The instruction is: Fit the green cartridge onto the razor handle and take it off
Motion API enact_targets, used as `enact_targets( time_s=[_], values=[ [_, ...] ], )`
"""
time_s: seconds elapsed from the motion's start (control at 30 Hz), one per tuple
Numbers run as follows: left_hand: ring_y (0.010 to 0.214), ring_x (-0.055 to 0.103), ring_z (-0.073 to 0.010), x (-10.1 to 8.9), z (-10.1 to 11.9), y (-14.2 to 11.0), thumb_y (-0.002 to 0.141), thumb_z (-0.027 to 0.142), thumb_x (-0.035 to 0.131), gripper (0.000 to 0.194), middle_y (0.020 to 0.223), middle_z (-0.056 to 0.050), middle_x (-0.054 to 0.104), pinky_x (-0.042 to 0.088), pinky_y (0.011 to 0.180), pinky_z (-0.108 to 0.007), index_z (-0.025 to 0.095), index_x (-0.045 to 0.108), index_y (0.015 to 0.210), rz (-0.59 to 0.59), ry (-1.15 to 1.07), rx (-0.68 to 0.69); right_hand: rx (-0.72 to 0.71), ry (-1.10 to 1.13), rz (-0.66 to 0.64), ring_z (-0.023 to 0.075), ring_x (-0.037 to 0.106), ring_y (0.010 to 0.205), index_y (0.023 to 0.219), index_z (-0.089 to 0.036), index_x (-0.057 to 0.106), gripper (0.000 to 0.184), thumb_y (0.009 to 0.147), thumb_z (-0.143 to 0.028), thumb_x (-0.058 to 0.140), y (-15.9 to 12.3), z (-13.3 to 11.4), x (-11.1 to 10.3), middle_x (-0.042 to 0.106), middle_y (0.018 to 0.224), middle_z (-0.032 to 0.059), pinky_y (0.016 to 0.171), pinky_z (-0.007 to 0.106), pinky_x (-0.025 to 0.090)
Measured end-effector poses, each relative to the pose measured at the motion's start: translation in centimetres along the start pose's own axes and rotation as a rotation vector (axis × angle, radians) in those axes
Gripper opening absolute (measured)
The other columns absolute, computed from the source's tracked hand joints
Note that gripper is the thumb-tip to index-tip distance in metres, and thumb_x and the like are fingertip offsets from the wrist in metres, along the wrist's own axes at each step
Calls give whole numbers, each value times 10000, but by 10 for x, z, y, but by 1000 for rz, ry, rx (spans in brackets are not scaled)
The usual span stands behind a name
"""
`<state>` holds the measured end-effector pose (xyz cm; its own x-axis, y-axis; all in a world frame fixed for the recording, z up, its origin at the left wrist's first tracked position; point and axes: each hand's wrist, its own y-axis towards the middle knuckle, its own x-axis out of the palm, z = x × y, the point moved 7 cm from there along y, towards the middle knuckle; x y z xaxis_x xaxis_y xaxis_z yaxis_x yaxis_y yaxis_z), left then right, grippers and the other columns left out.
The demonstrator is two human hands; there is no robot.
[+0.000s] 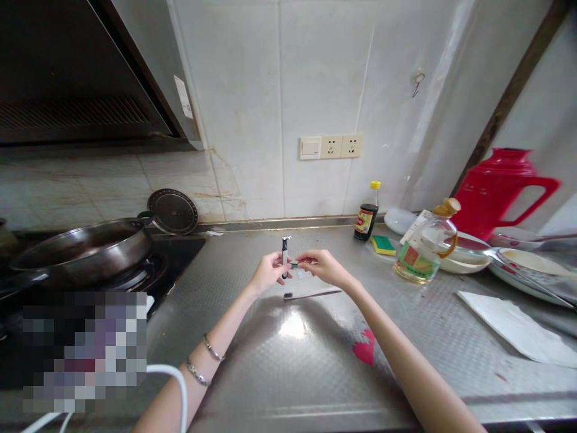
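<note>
My left hand [269, 272] is closed around the grey and black handle of a razor [285, 255], held upright with its T-shaped head on top. Just to the right, my right hand [323, 266] pinches a small green and clear piece [295, 265], too small to name, close beside the razor. Whether the left fingers also touch that piece, I cannot tell. Below both hands, a toothbrush [311, 294] with a dark head and a pale handle lies on the metal counter [288, 367].
A pan [85, 249] sits on the stove at left. Toward the right stand a soy sauce bottle [366, 218], a sponge [383, 245], an oil jug [421, 255], plates and a red thermos [496, 192]. White paper [514, 328] lies in front; a white cable [178, 379] crosses lower left.
</note>
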<state>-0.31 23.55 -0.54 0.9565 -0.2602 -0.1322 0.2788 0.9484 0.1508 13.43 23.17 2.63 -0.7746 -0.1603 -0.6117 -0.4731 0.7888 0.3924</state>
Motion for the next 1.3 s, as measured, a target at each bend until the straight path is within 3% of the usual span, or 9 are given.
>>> enact_targets(
  time_s=[0.2, 0.7, 1.0, 1.3],
  values=[
    [567, 641, -142, -8, 2, 1, 680, 306, 669, 298, 776, -50, 638, 451, 366, -166, 130, 542, 884, 68, -42, -10, -114, -148, 77, 134, 590, 724, 929, -179, 673, 215, 805, -302, 549, -5, -9, -18, 669, 860, 59, 643, 239, 447],
    [558, 641, -138, -6, 6, -1, 683, 316, 674, 295, 805, -63, 652, 459, 374, -168, 130, 538, 867, 63, -50, -28, -156, -325, 61, 132, 569, 723, 969, -190, 650, 197, 848, -251, 508, -10, -13, -5, 633, 837, 56, 648, 228, 415],
    [561, 644, -147, -5, 4, -2, 679, 322, 679, 302, 800, -61, 653, 464, 379, -186, 130, 543, 869, 48, -61, -40, -208, -305, 69, 133, 568, 731, 961, -184, 662, 199, 851, -239, 506, -11, -18, -5, 638, 844, 53, 651, 220, 413],
    [603, 653, -157, -4, 8, -3, 713, 314, 650, 289, 857, -94, 664, 479, 395, -188, 123, 540, 899, 41, -48, -37, -116, -130, 148, 135, 587, 673, 878, -165, 702, 200, 830, -272, 540, -6, -3, -9, 683, 777, 53, 626, 228, 425]
  ],
)
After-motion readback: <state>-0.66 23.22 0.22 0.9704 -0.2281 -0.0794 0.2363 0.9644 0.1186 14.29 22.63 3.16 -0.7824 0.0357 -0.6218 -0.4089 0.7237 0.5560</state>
